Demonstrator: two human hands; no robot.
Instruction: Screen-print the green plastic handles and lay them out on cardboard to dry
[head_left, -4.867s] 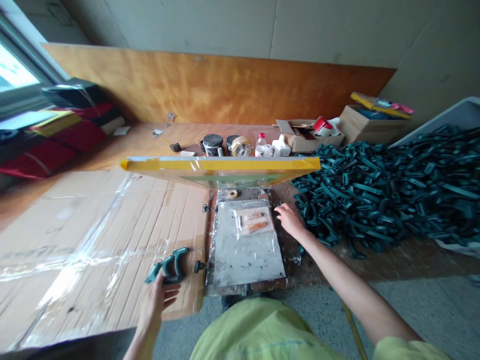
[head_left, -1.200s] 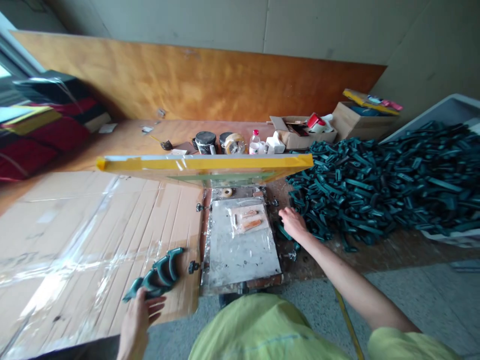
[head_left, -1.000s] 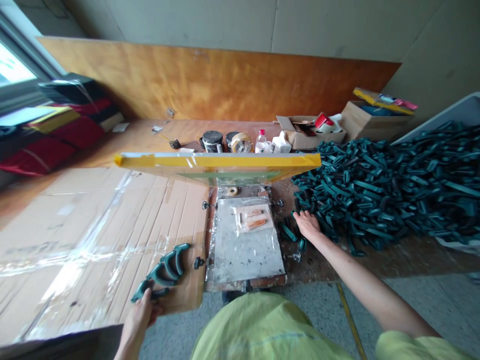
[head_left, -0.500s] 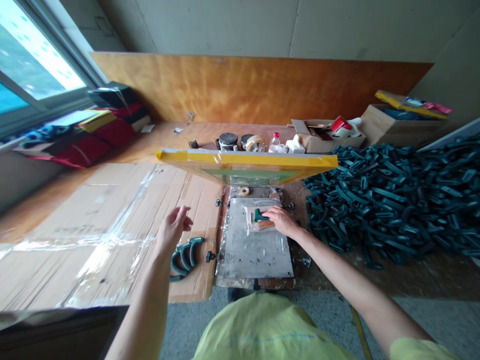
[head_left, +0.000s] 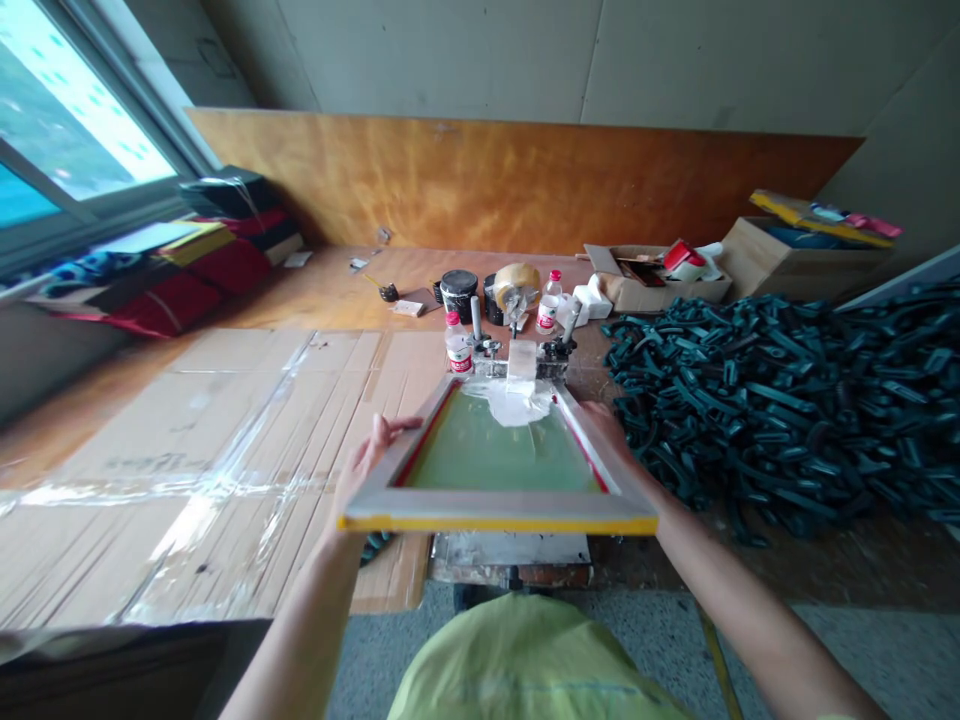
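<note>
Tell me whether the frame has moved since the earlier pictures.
Yes: the frame has swung down and nearer, now hiding most of the plate.

Rectangular frame (head_left: 495, 504), pale grey, yellow tape (head_left: 495, 525) along near side. Green mesh (head_left: 480, 450) is stretched inside, with red strips (head_left: 429, 436) at its left and right borders. White paste (head_left: 517, 406) lies on mesh at far end, spread unevenly. Frame is face up, near side above surface (head_left: 626, 568), close to its near edge; exact tilt not clear.
</note>
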